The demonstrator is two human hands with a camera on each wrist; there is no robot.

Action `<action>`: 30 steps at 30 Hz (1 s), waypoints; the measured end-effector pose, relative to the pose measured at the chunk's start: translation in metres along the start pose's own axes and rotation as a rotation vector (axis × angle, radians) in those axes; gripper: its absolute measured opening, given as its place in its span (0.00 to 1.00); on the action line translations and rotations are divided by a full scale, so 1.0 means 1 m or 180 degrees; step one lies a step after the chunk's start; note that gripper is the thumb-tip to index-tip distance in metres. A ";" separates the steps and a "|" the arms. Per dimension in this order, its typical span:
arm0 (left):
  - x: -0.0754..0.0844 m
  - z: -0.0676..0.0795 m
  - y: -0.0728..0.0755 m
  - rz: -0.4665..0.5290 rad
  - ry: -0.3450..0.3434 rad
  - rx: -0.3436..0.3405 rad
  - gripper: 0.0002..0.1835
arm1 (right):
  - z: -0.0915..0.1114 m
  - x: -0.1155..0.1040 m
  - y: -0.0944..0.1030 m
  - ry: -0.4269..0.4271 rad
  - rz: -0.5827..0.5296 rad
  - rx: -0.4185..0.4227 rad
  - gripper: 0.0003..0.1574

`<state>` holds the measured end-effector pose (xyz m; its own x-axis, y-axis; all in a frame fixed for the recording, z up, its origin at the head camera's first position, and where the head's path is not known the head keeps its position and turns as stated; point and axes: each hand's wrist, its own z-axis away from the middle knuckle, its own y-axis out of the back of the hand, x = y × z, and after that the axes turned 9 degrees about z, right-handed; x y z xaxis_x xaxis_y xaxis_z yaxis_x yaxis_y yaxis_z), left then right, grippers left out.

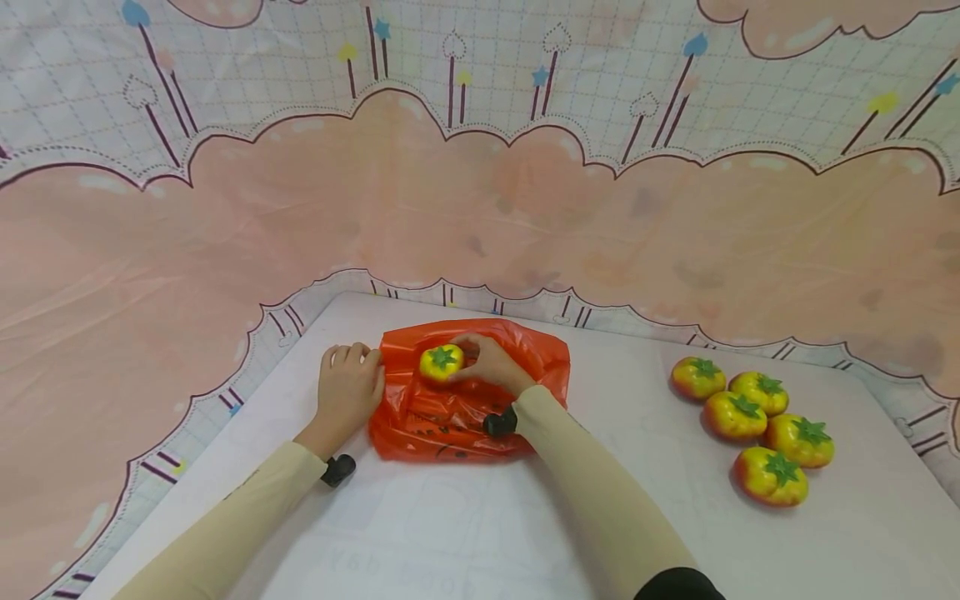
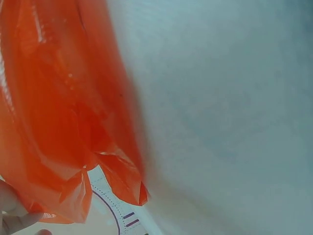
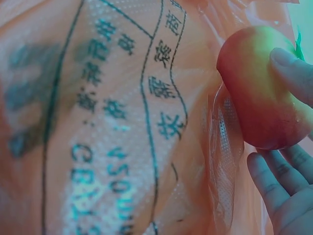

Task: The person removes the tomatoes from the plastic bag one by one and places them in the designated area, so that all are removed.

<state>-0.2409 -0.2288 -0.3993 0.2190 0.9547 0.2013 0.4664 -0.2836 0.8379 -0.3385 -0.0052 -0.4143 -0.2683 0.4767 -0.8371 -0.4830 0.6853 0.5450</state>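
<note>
A red plastic bag (image 1: 450,421) lies spread on the white table. My right hand (image 1: 491,364) holds a yellow-and-red persimmon (image 1: 441,363) with a green star-shaped leaf cap over the bag. Thumb and fingers stand on opposite sides of the persimmon (image 3: 266,98) in the right wrist view, with the bag's printed film (image 3: 122,127) beside it. At the bag's left edge, my left hand (image 1: 348,387) grips the film. The left wrist view shows its fingers (image 2: 12,213) against the bag (image 2: 63,107) at the lower left.
Several more persimmons (image 1: 735,417) stand in a loose cluster on the right of the white table (image 1: 622,467). A patterned pink cloth (image 1: 525,217) rises behind the table. Dark wrist cameras (image 1: 339,471) sit on both wrists.
</note>
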 end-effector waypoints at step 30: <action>-0.004 0.000 -0.002 0.0028 -0.0034 0.0024 0.10 | -0.002 -0.002 0.011 -0.0299 0.0031 0.0231 0.37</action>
<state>-0.2425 -0.2318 -0.4017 0.2324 0.9512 0.2031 0.4709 -0.2928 0.8322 -0.3450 0.0003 -0.4065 -0.1917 0.5307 -0.8256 -0.4182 0.7168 0.5579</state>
